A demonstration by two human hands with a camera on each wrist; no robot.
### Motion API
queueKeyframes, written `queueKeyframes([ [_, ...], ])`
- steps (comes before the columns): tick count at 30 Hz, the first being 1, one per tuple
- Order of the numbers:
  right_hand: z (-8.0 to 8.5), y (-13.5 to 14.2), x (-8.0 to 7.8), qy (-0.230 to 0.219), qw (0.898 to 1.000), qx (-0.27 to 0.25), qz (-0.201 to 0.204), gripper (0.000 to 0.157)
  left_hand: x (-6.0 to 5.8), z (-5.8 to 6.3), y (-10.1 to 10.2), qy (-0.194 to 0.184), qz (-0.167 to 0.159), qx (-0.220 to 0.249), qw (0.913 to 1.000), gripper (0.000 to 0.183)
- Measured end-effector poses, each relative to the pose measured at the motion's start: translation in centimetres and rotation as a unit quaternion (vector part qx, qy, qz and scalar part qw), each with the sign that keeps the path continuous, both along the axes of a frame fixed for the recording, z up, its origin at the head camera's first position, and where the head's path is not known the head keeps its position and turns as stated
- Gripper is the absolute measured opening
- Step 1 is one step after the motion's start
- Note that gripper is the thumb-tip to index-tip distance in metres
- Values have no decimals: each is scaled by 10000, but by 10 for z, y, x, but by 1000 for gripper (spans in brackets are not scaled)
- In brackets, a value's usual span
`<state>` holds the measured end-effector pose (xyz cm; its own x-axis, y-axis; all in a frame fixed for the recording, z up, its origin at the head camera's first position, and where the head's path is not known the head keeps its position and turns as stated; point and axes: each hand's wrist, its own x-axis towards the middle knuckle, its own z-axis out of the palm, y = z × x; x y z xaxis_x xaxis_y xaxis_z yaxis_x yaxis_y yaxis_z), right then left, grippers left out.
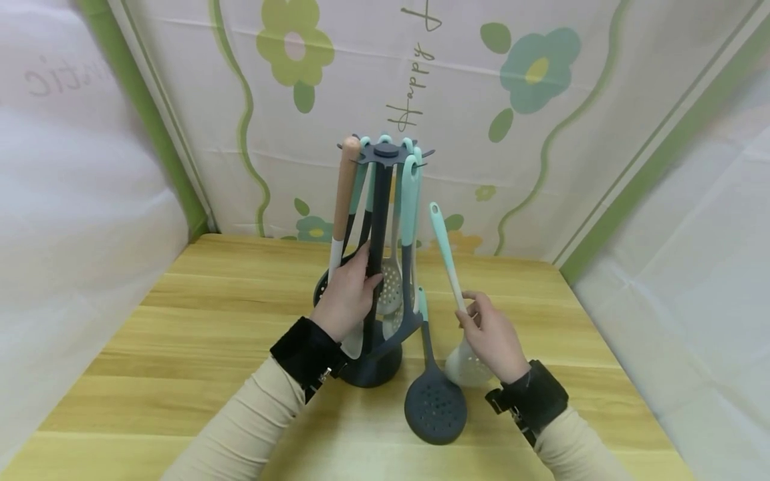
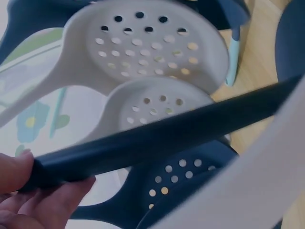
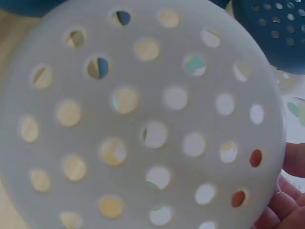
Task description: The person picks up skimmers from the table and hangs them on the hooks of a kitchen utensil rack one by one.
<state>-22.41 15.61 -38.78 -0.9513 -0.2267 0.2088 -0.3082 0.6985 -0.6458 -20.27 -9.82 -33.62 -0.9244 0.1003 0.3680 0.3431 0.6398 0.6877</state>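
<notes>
My left hand (image 1: 349, 294) grips the dark upright pole (image 1: 380, 207) of a utensil stand, thumb and fingers wrapped round it in the left wrist view. Utensils hang about it from a spoked top (image 1: 386, 153). To the right, my right hand (image 1: 494, 337) pinches a skimmer by the lower part of its mint and white handle (image 1: 444, 240). Its pale perforated head (image 3: 86, 138) fills the right wrist view, partly hiding the fingers. Between stand and right hand, a dark slotted turner (image 1: 436, 404) with a mint handle end lies head toward me.
On the stand hang a wooden-handled utensil (image 1: 345, 187), a mint-handled dark ladle (image 1: 409, 207) and pale skimmers (image 2: 143, 62). The round dark base (image 1: 373, 371) sits on the wooden table (image 1: 198, 321). Printed fabric walls (image 1: 373, 80) enclose the back and sides.
</notes>
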Motion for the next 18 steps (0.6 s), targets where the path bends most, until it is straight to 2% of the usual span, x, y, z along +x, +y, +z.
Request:
queueKeyframes([
  [6, 7, -3, 6, 145, 9999, -77, -17, 37, 0, -1, 3, 144, 97, -45, 9998, 30],
  [12, 16, -6, 12, 189, 9993, -316, 17, 36, 0, -1, 6, 153, 316, -86, 9993, 25],
  [18, 19, -6, 16, 586, 9966, -572, 90, 32, 1, -2, 9, 142, 437, -53, 9989, 23],
])
